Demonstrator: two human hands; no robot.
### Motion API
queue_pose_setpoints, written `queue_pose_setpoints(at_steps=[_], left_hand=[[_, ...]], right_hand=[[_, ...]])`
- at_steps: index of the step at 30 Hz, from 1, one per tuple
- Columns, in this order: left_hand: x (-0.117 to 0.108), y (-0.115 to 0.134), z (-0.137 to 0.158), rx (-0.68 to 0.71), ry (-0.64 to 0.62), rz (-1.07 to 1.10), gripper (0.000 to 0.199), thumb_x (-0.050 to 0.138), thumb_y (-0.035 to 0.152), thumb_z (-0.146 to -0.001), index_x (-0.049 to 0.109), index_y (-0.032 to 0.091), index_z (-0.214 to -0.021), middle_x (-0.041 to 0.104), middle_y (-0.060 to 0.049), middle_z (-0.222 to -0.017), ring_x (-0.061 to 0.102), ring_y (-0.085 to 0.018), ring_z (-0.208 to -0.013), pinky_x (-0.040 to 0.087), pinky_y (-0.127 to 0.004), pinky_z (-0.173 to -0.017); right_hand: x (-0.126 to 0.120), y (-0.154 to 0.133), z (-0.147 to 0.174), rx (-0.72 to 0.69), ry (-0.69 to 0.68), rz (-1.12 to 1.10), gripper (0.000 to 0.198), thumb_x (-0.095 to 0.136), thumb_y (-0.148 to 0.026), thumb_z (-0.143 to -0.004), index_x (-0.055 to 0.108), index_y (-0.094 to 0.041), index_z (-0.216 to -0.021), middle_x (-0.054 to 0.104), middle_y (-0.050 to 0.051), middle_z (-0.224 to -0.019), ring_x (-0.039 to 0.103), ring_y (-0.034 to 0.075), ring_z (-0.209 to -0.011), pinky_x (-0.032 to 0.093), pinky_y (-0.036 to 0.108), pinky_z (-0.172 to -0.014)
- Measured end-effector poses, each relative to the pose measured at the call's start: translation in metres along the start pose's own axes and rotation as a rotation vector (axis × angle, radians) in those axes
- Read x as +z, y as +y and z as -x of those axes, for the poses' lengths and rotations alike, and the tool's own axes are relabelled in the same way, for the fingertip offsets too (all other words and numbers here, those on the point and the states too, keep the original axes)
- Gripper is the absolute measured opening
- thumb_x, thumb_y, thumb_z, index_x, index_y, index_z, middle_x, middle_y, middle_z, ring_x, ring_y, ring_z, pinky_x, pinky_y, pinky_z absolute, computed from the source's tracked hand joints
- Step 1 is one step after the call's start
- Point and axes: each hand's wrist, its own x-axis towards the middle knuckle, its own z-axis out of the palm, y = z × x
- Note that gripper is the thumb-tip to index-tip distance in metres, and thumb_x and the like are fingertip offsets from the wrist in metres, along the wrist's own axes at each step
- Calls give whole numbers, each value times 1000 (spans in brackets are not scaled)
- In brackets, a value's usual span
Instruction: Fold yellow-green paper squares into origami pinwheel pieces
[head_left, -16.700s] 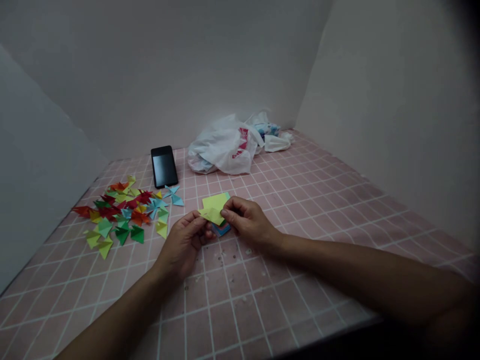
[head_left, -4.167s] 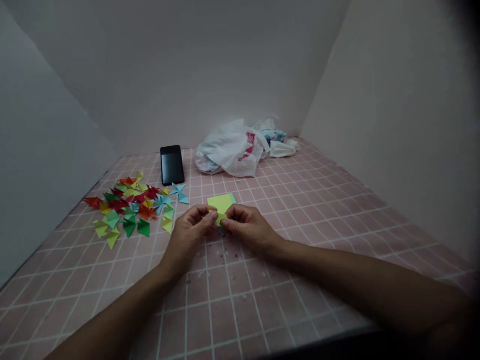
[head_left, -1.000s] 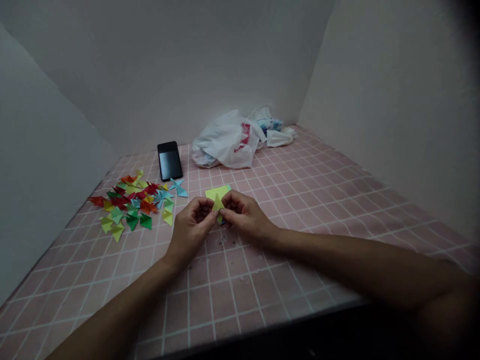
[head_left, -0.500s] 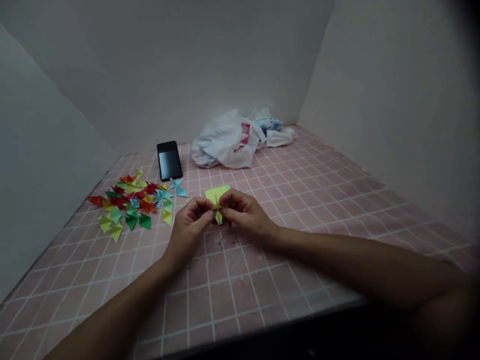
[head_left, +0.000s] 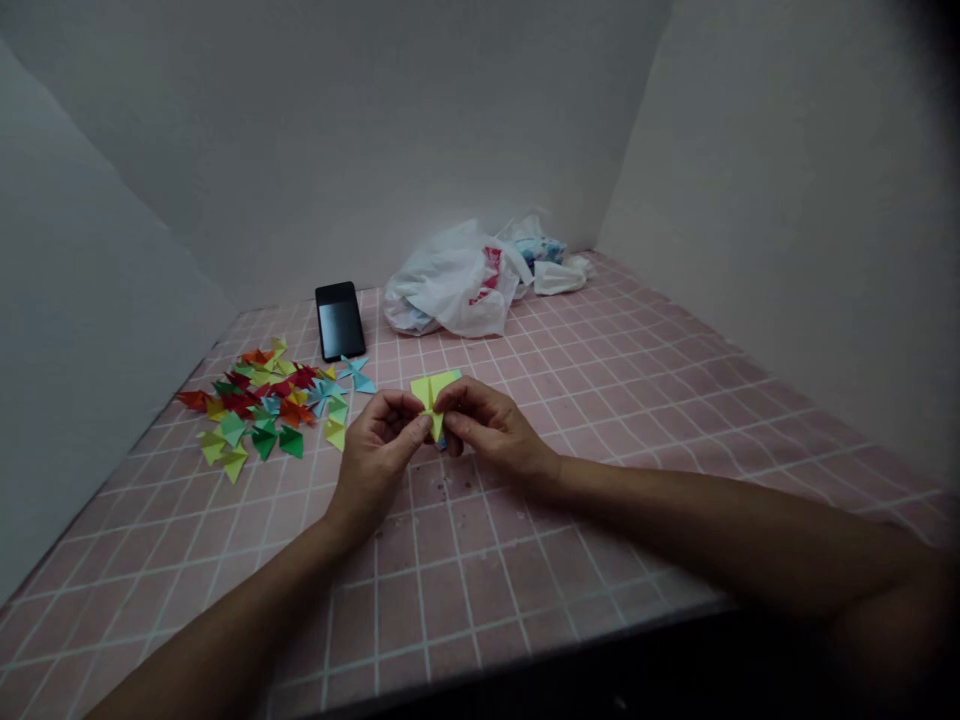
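A small folded piece of yellow origami paper (head_left: 437, 424) is pinched between my two hands above the table, its narrow point towards me. My left hand (head_left: 386, 435) grips its left side with thumb and bent fingers. On the right side, my right hand (head_left: 495, 430) pinches it the same way, fingertips close to the left ones. Just beyond the fingers shows flat yellow paper (head_left: 444, 381) with a greenish corner; I cannot tell whether it is separate from the held piece. To the left lies a loose pile of folded paper cranes (head_left: 262, 400) in red, orange, yellow, green and blue.
A black phone (head_left: 340, 322) lies behind the pile. White plastic bags (head_left: 457, 285) with red print and a blue-patterned packet (head_left: 541, 250) rest near the back wall. Pink checked cloth (head_left: 637, 400) covers the table, whose front edge (head_left: 540, 655) is close to me.
The yellow paper's front part, spread sideways between the fingertips before, now looks narrower and flatter, with a smooth point. My hands have shifted only slightly.
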Motion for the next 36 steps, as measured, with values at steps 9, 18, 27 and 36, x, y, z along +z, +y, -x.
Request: queue_pose_setpoints(at_steps=[9, 18, 27, 36], left_hand=[[-1, -5, 2, 135, 24, -110, 18, 75, 21, -81, 62, 22, -92, 63, 2, -85, 62, -12, -78, 52, -24, -73], [0, 0, 1, 14, -2, -124, 13, 75, 27, -79, 67, 19, -85, 66, 0, -79, 63, -14, -73, 52, -26, -69], [-2, -4, 1, 126, -11, -255, 9, 72, 25, -81, 67, 19, -84, 63, 0, -80, 61, -15, -73, 48, -27, -68], [-2, -2, 2, 56, -54, -175, 13, 70, 30, -86, 67, 18, -85, 64, 1, -77, 62, -13, -71, 49, -25, -67]], right_hand=[[-1, 4, -2, 53, 22, 60, 17, 67, -31, -85, 56, -18, -82, 56, -3, -71, 53, 9, -56, 44, 24, -54], [2, 3, 2, -65, 63, 220, 6, 63, -23, -88, 58, -20, -87, 60, -1, -79, 54, 11, -67, 46, 26, -62], [-1, -1, 3, -120, 38, 287, 11, 60, -27, -92, 59, -18, -86, 58, -1, -72, 55, 11, -63, 45, 25, -59], [1, -1, 3, -180, 73, 415, 14, 59, -23, -92, 57, -18, -79, 60, 0, -72, 56, 11, -63, 45, 24, -58]])
